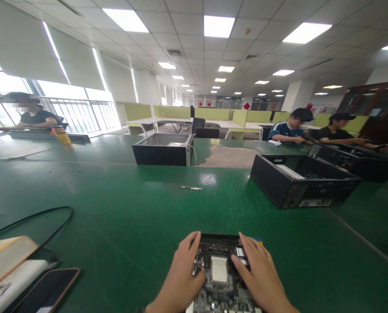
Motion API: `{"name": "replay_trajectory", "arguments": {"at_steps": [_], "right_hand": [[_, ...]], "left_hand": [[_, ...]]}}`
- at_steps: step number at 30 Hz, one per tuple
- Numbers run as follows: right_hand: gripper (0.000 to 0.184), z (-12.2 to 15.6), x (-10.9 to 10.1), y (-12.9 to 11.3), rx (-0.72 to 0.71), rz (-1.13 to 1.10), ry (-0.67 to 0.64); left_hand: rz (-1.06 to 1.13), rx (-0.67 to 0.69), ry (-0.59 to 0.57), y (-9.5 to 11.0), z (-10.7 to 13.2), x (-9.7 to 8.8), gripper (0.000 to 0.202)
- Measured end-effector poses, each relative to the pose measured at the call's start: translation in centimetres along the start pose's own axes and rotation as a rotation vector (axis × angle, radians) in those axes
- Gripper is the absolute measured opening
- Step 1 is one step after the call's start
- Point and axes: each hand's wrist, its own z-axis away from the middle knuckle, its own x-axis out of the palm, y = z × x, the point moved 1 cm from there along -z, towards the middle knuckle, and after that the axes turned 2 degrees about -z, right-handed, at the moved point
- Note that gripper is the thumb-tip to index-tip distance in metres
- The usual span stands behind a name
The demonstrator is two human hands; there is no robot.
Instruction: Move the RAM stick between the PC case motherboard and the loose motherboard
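A dark computer motherboard [210, 289] is at the bottom middle of the head view, its lower part cut off by the picture's edge. A pale square processor [219, 269] sits on it. My left hand [184, 269] holds the board along its left side, fingers pointing to the far left corner and thumb over the surface. On the opposite side, my right hand [259, 271] grips the right edge, its thumb lying beside light connectors. A thin strip of circuit board [191, 188] lies on the green tabletop [142, 226] farther off.
Open black computer cases stand at the middle back [161, 155] and at the right [275, 184]. A phone [47, 290], a white box [14, 282] and a black cable [71, 213] lie at the lower left. Other people sit at the far left and far right.
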Motion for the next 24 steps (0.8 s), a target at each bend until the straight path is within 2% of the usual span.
{"name": "replay_trajectory", "arguments": {"at_steps": [15, 20, 24], "right_hand": [[0.067, -0.1, 0.0, 0.0, 0.026, -0.018, -0.004], [0.066, -0.1, -0.1, -0.2, 0.033, -0.051, 0.013], [0.066, -0.1, -0.2, -0.3, 0.049, -0.072, 0.036]], "left_hand": [[0.007, -0.009, 0.008, 0.3, 0.0, 0.0, 0.074], [-0.022, 0.026, 0.080, 0.3, 0.0, -0.8, 0.063], [-0.121, 0.129, 0.131, 2.2, 0.4, -2.0, 0.046]]}}
